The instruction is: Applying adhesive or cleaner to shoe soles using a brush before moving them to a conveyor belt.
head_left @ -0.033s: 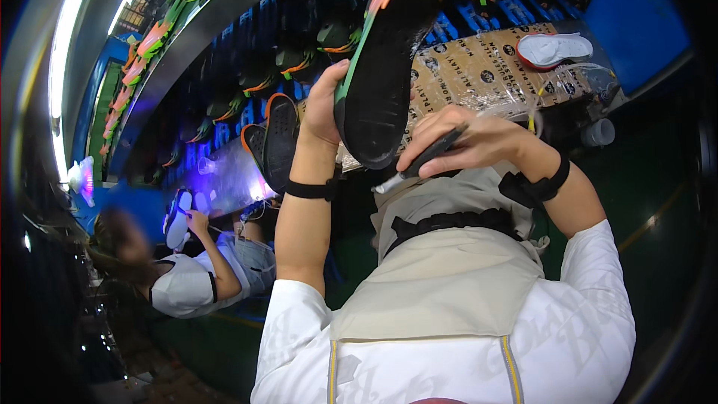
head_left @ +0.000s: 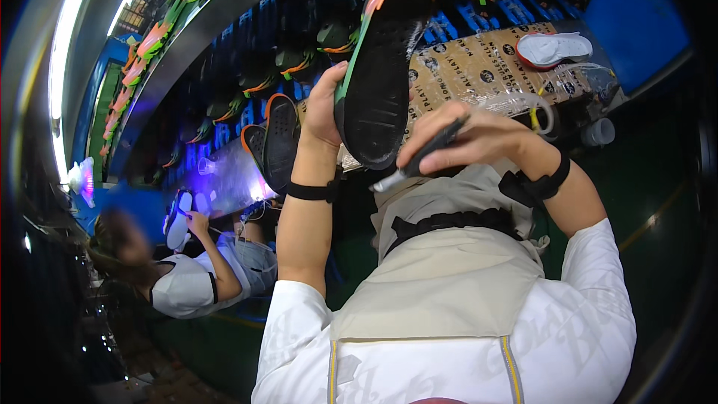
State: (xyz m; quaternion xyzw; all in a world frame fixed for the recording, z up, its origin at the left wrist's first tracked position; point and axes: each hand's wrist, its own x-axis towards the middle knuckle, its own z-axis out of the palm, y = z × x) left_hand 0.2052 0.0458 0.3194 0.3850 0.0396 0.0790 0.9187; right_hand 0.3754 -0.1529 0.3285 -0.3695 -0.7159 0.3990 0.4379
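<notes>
My left hand (head_left: 322, 111) is closed on the left edge of a shoe sole (head_left: 376, 97). The sole is held up, its black hollow side facing me, with a green and orange rim. My right hand (head_left: 473, 139) grips a brush (head_left: 436, 151) with a dark handle and a whitish tip. That tip points down and left, just below the sole's lower end and apparently apart from it. A clear tube (head_left: 552, 116) with a yellow band curves beside my right wrist. Two more soles, including a black one (head_left: 281, 142), stand left of my left forearm.
A bench covered with printed brown paper (head_left: 479, 67) under film lies ahead, with a white shoe part (head_left: 555, 50) on it. A clear cup (head_left: 598, 133) is at right. Shoe uppers (head_left: 295, 61) line a blue rack. Another person (head_left: 202, 277) works at left, holding a sole.
The sole has shifted slightly left. My right hand has moved a little, and the brush has tilted slightly with it. More of the tube's loop now shows beside my right wrist.
</notes>
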